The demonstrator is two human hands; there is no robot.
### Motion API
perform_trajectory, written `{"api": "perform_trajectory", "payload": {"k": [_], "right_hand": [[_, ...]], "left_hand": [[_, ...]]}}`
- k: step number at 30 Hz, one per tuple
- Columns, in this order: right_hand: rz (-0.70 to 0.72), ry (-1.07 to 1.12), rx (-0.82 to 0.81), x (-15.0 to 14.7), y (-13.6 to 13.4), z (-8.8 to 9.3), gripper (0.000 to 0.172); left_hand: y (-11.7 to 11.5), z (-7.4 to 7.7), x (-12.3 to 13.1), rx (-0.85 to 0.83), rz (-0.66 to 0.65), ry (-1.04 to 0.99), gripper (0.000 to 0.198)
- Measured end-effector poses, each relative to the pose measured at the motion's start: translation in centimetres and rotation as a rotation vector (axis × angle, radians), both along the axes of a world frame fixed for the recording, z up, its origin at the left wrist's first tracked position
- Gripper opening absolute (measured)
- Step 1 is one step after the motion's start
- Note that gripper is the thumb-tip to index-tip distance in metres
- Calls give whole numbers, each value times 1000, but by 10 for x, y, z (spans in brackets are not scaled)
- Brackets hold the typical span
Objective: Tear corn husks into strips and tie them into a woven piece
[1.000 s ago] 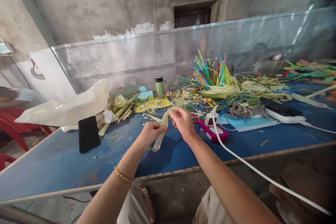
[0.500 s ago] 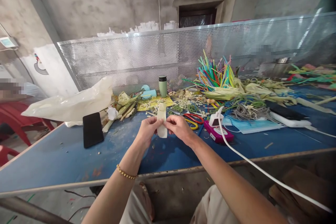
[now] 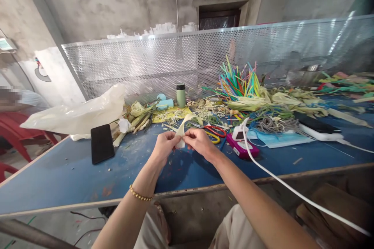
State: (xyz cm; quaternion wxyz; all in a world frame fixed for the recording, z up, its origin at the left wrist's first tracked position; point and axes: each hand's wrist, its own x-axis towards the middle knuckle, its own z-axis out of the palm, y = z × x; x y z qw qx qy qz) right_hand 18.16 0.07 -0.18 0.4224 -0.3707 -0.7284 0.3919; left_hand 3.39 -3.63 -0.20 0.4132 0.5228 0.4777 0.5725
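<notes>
Left hand (image 3: 166,147) and right hand (image 3: 200,141) both pinching pale husk-like strip (image 3: 181,129), thumbs to fingers, tips close together. Strip held up over blue surface (image 3: 128,179), free upper end curling over toward right. Scissors (image 3: 216,128) lying beyond right hand, unheld. Step in hand looks like two-handed shaping of strip. Next move probably calls for steady pinch, gentle bending; thin strip could split.
</notes>
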Motion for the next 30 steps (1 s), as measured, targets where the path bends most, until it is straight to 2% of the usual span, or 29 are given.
{"api": "perform_trajectory", "payload": {"k": [4,11,15,19,27,30], "right_hand": [[-53,-30,53,0,0,1,15],[-10,-109,89,1,0,0,13],[-65,-136,143,1,0,-1,14],[-103,-157,200,0,0,0,13],[-49,-210,236,0,0,1,17],[-76,-247,262,0,1,1,18]], "left_hand": [[-2,2,0,-29,2,68,17],[-1,1,-1,-5,29,75,19],[1,0,-2,-5,35,130,23],[1,0,-1,-7,42,163,19],[3,-3,-2,-23,67,201,18],[4,-5,-3,8,81,246,19]]}}
